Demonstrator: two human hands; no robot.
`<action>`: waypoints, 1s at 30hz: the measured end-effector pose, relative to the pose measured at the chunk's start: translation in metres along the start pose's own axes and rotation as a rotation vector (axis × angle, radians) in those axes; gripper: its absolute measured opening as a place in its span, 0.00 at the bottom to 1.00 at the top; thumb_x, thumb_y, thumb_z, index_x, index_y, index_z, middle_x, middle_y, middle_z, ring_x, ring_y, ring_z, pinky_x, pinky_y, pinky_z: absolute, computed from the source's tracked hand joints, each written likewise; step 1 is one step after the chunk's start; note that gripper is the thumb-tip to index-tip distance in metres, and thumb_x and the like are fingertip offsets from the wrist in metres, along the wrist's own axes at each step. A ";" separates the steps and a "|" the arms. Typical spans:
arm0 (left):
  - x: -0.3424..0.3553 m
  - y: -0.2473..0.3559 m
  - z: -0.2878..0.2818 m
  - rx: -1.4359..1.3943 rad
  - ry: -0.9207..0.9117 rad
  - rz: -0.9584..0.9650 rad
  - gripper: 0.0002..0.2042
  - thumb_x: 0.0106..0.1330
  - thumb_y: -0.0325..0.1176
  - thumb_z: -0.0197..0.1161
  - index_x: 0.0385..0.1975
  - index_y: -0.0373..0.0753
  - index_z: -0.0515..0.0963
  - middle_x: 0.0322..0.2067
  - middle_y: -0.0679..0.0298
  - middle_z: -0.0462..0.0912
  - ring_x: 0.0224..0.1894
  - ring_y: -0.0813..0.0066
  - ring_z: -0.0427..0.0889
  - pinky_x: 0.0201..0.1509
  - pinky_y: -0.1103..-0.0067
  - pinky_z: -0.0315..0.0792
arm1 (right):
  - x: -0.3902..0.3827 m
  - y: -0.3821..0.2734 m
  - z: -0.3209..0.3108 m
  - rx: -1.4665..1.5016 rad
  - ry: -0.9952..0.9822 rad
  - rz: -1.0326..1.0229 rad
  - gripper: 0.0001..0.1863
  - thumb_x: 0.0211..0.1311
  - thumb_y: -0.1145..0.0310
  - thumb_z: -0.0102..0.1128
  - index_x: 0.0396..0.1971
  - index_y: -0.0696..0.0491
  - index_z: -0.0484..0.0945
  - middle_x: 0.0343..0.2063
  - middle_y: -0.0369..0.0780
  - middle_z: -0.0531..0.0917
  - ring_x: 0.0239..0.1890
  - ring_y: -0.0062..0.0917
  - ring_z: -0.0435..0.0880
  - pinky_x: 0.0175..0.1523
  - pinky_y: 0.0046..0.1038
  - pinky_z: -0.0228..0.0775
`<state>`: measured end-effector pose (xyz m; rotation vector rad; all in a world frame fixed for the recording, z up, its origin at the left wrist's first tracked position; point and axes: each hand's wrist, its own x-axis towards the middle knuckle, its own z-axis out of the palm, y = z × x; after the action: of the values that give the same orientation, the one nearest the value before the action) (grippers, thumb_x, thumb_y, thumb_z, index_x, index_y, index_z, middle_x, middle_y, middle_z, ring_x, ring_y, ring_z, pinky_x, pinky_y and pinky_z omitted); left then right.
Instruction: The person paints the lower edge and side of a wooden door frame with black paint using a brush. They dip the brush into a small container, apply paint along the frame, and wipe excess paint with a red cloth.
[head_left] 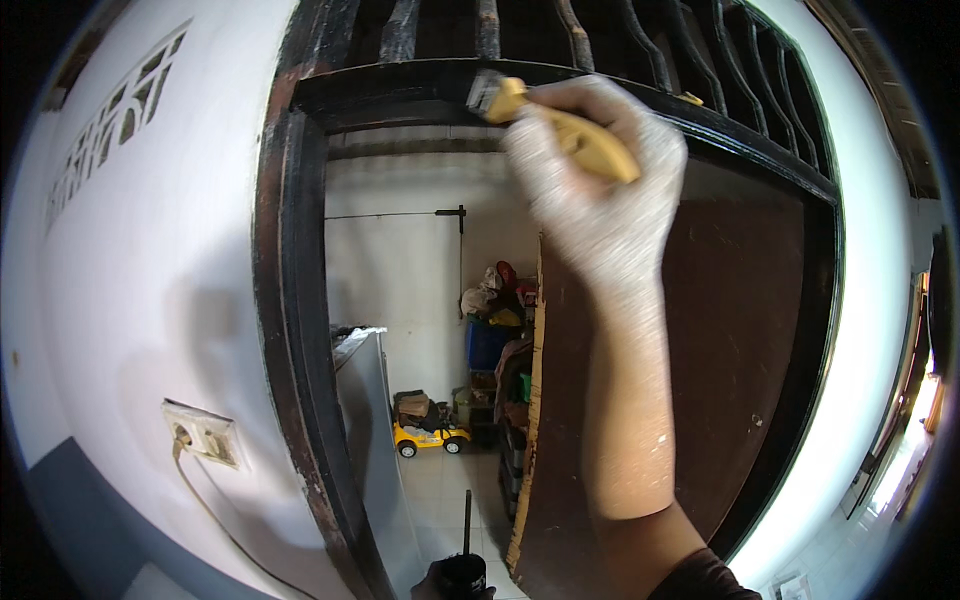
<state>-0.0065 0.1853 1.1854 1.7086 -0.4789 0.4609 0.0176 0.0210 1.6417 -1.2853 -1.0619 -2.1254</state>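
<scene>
My right hand (610,150), its skin streaked with white, is closed round the yellow handle of a paintbrush (590,148). The bristles are against the black top beam of a door frame (390,95), and motion blurs the hand a little. Low in the head view, my left hand (430,582) is wrapped round a small dark cup (463,573). A thin dark stick (467,520) stands upright in the cup. What the cup contains is too dark to make out.
Wavy dark bars (650,45) rise above the beam. A brown door (700,350) stands ajar on the right. On the left white wall is a socket (205,435) with a plugged-in cord. Beyond the doorway are a yellow toy car (430,437) and piled belongings (495,295).
</scene>
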 end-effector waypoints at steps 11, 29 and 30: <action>-0.002 0.000 0.003 0.030 -0.042 -0.002 0.34 0.54 0.48 0.85 0.59 0.41 0.79 0.48 0.53 0.91 0.49 0.52 0.92 0.53 0.62 0.87 | 0.072 -0.017 -0.026 0.064 -0.323 0.211 0.14 0.62 0.65 0.74 0.32 0.63 0.86 0.27 0.43 0.89 0.29 0.22 0.90 0.36 0.23 0.85; -0.012 -0.011 0.017 0.104 -0.060 0.094 0.31 0.57 0.35 0.82 0.61 0.39 0.80 0.50 0.59 0.90 0.47 0.67 0.91 0.52 0.72 0.84 | 0.136 -0.055 0.026 -0.095 -0.592 0.094 0.15 0.60 0.65 0.72 0.23 0.63 0.87 0.21 0.43 0.88 0.24 0.21 0.88 0.30 0.24 0.81; -0.012 -0.008 0.017 0.066 -0.059 0.080 0.30 0.57 0.35 0.81 0.61 0.39 0.80 0.50 0.59 0.90 0.47 0.67 0.91 0.52 0.72 0.84 | 0.143 -0.049 0.020 -0.022 -0.648 0.111 0.15 0.59 0.65 0.72 0.24 0.63 0.87 0.21 0.43 0.89 0.25 0.21 0.88 0.31 0.24 0.81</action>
<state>-0.0111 0.1713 1.1689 1.7751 -0.5825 0.4895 -0.0730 0.0691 1.7543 -2.0643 -1.1648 -1.6681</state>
